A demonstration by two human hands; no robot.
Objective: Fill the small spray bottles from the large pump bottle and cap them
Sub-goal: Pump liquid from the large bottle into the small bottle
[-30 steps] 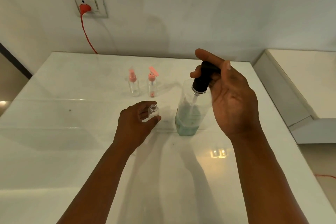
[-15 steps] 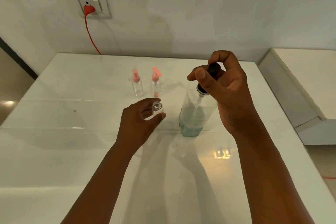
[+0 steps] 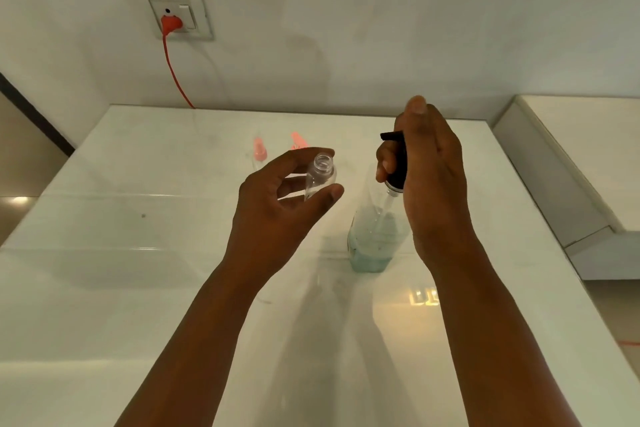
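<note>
Left hand: the left hand (image 3: 277, 204) held a small clear uncapped spray bottle (image 3: 320, 178) between fingers and thumb, raised above the glossy white table (image 3: 104, 253).
Right hand: the right hand (image 3: 429, 184) gripped the black pump head (image 3: 396, 163) of the large clear bottle of blue-green liquid (image 3: 372, 239), just beside the small one.
Room: bare tabletop lay left and in front.
Hidden: two pink-capped small bottles (image 3: 259, 151) behind the left hand were blurred and partly covered.
Around: a red plug (image 3: 170, 24) sat in the wall socket.

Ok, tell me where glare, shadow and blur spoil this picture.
Head view: a bright window-like reflection glares on the table below the large pump bottle; soft arm shadows fall across the tabletop; the two pink-capped spray bottles behind the left hand are blurred; the wide lens bends the table's edges.
</note>
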